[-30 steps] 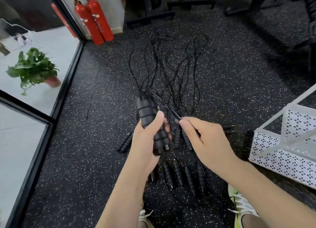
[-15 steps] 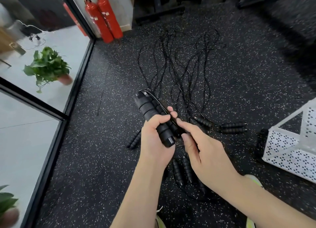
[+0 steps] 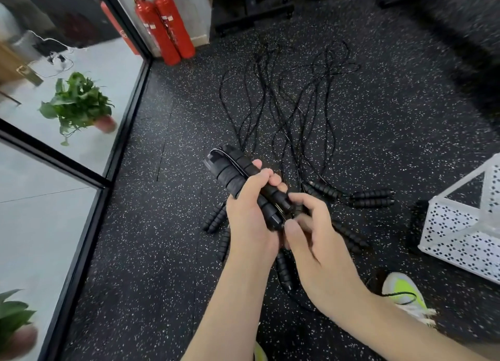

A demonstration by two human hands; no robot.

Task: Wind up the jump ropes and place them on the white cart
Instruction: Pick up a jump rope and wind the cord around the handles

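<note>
I am looking down at my two bare hands above a black rubber floor flecked with white. My left hand is clenched around a pair of black ridged foam jump-rope handles, held side by side and tilted up toward the left, with thin black cord wrapped around them. My right hand sits just beside the lower end of that bundle, thumb and forefinger curled in a pinch at the cord there; the cord itself is too thin and dark to make out between my fingertips.

On the floor beyond my hands lies a spread of loose thin black jump-rope cords, looping away from me. More black ridged handles on the floor fan out around and beneath my hands.

At the right edge stands a white perforated metal cart, well apart from the bundle I hold. Near it is my white and neon-yellow shoe.

At the upper left, two red fire extinguishers stand against a wall. Behind a glass partition with a black frame is a green potted plant.
</note>
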